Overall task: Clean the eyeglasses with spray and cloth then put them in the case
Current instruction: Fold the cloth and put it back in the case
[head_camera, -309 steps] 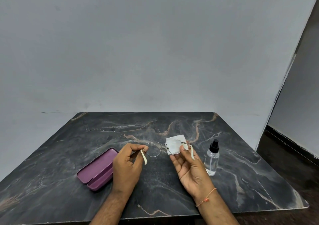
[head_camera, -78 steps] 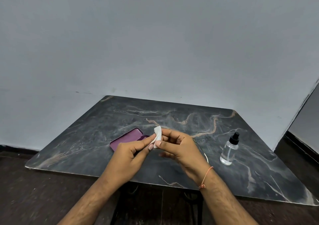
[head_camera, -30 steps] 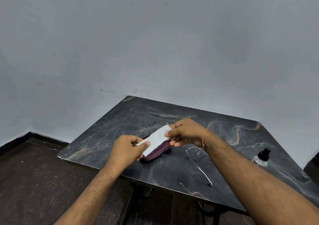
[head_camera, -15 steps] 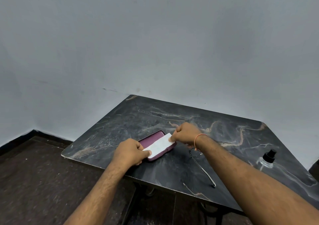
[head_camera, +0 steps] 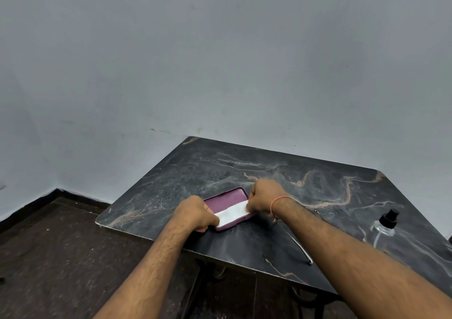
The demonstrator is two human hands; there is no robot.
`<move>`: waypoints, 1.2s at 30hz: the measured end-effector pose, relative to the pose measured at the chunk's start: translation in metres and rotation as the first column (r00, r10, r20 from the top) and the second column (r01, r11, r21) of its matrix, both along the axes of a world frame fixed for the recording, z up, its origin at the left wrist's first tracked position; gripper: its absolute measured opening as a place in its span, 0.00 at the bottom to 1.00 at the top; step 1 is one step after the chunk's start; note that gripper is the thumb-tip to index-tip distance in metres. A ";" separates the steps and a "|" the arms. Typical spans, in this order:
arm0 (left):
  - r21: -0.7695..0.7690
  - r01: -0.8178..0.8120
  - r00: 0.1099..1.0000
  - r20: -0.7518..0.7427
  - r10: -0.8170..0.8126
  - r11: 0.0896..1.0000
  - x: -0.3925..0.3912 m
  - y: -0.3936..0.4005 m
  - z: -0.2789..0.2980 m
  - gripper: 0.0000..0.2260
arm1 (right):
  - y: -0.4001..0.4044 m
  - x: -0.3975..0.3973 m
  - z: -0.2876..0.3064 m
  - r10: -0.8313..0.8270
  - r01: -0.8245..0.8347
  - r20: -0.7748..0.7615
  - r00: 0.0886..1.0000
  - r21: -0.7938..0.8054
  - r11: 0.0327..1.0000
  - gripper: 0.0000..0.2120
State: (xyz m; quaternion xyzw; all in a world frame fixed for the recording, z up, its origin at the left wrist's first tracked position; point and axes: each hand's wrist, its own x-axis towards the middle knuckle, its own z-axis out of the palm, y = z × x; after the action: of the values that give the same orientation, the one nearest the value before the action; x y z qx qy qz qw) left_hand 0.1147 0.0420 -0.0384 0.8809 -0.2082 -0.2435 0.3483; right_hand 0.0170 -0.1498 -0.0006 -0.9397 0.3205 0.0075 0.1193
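Both hands, left hand point(head_camera: 195, 212) and right hand point(head_camera: 263, 197), pinch the white cloth point(head_camera: 232, 213) flat into the open purple case point(head_camera: 228, 197). The eyeglasses point(head_camera: 297, 241) lie right of the case on the table point(head_camera: 244, 245), not yet packed.

The right forearm covers most of the eyeglasses point(head_camera: 297, 243); only one temple arm and a bit of frame show. The fingertips of both hands, left point(head_camera: 195, 214) and right point(head_camera: 263, 197), are curled out of sight at the ends of the cloth point(head_camera: 232, 214). The picture's right edge crops the desk point(head_camera: 220, 169), and the spray bottle point(head_camera: 384, 228) is blurred.
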 end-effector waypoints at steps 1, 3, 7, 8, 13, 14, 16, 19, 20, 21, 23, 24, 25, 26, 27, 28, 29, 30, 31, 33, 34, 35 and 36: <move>-0.003 -0.002 1.000 -0.012 0.002 1.000 0.001 -0.001 -0.001 0.08 | 0.000 0.000 0.000 0.000 0.000 0.000 1.000 0.000 1.000 0.14; -0.014 -0.013 0.999 -0.035 0.012 1.000 0.004 -0.003 -0.002 0.06 | 0.000 0.000 0.002 0.003 -0.003 -0.002 1.000 0.007 1.000 0.10; -0.056 -0.043 0.993 -0.108 0.037 0.997 0.009 -0.005 -0.001 0.08 | 0.000 -0.002 0.005 0.000 0.001 -0.020 1.000 0.042 0.999 0.04; -0.064 -0.047 0.991 -0.128 0.038 0.997 0.009 -0.005 -0.001 0.09 | 0.000 -0.003 0.005 -0.006 0.007 -0.018 1.000 0.067 0.998 0.05; -0.084 -0.050 0.985 -0.168 0.036 0.995 0.011 -0.004 0.000 0.12 | -0.001 -0.006 0.007 0.022 -0.018 -0.037 0.999 0.084 0.996 0.07; -0.091 -0.052 0.984 -0.175 0.036 0.995 0.011 -0.004 0.000 0.12 | -0.001 -0.006 0.007 0.029 -0.026 -0.045 0.999 0.077 0.997 0.08; -0.109 -0.061 0.980 -0.197 0.039 0.992 0.012 -0.004 0.000 0.11 | 0.000 -0.007 0.008 0.029 -0.025 -0.059 0.998 0.069 0.997 0.08; -0.119 -0.081 0.976 -0.209 0.055 0.990 0.013 -0.005 -0.001 0.08 | 0.004 -0.008 0.011 0.039 -0.034 -0.085 0.996 0.056 0.998 0.09; -0.121 -0.086 0.977 -0.206 0.060 0.989 0.014 -0.006 -0.002 0.07 | 0.004 -0.009 0.012 0.051 -0.047 -0.102 0.993 0.039 0.998 0.09; -0.121 -0.087 0.978 -0.199 0.061 0.989 0.014 -0.006 -0.003 0.06 | 0.005 -0.010 0.012 0.060 -0.058 -0.108 0.992 0.022 0.998 0.10; -0.118 -0.078 0.983 -0.174 0.057 0.990 0.014 -0.007 -0.003 0.08 | 0.007 -0.011 0.013 0.077 -0.080 -0.108 0.991 -0.018 0.997 0.09; -0.119 -0.073 0.986 -0.157 0.054 0.990 0.013 -0.007 -0.003 0.09 | 0.007 -0.012 0.014 0.087 -0.093 -0.114 0.990 -0.050 0.994 0.09; -0.120 -0.069 0.989 -0.140 0.052 0.990 0.013 -0.007 -0.003 0.09 | 0.008 -0.013 0.015 0.099 -0.109 -0.125 0.987 -0.082 0.991 0.08; -0.122 -0.066 0.991 -0.122 0.051 0.990 0.012 -0.006 -0.003 0.09 | 0.008 -0.014 0.016 0.107 -0.121 -0.132 0.986 -0.106 0.987 0.08; -0.126 -0.061 0.993 -0.106 0.047 0.990 0.011 -0.006 -0.003 0.10 | 0.009 -0.016 0.017 0.112 -0.128 -0.130 0.985 -0.117 0.985 0.07; -0.130 -0.057 0.995 -0.085 0.046 0.990 0.010 -0.005 -0.004 0.10 | 0.010 -0.019 0.019 0.117 -0.130 -0.114 0.987 -0.115 0.985 0.07; -0.135 -0.050 0.997 -0.057 0.043 0.990 0.009 -0.005 -0.005 0.10 | 0.009 -0.022 0.020 0.122 -0.131 -0.083 0.989 -0.103 0.986 0.07; -0.136 -0.042 0.999 -0.019 0.040 0.990 0.007 -0.004 -0.006 0.11 | 0.008 -0.028 0.021 0.127 -0.129 -0.033 0.991 -0.084 0.988 0.07; -0.127 -0.028 0.999 0.036 0.033 0.991 0.005 -0.002 -0.007 0.12 | 0.007 -0.034 0.022 0.124 -0.122 0.019 0.992 -0.062 0.991 0.08; -0.070 0.011 0.981 0.192 0.003 0.997 0.000 0.002 -0.008 0.14 | 0.004 -0.053 0.024 0.089 -0.087 0.139 0.986 -0.022 0.996 0.09; -0.035 0.017 0.963 0.271 -0.007 0.999 -0.002 0.003 -0.009 0.15 | 0.001 -0.064 0.026 0.060 -0.060 0.213 0.975 -0.008 0.998 0.09; -0.009 0.008 0.938 0.346 -0.004 1.000 -0.005 0.004 -0.010 0.15 | 0.000 -0.077 0.028 0.034 -0.036 0.292 0.956 -0.001 0.999 0.09; -0.002 -0.010 0.910 0.414 0.009 1.000 -0.007 0.006 -0.011 0.14 | -0.002 -0.089 0.029 0.013 -0.013 0.363 0.932 -0.002 1.000 0.08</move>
State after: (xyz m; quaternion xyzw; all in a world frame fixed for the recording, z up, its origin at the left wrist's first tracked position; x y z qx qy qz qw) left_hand 0.1078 0.0476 -0.0490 0.9135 -0.2729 -0.0500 0.2975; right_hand -0.0724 -0.1516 0.0284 -0.9269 0.2867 -0.1655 0.1768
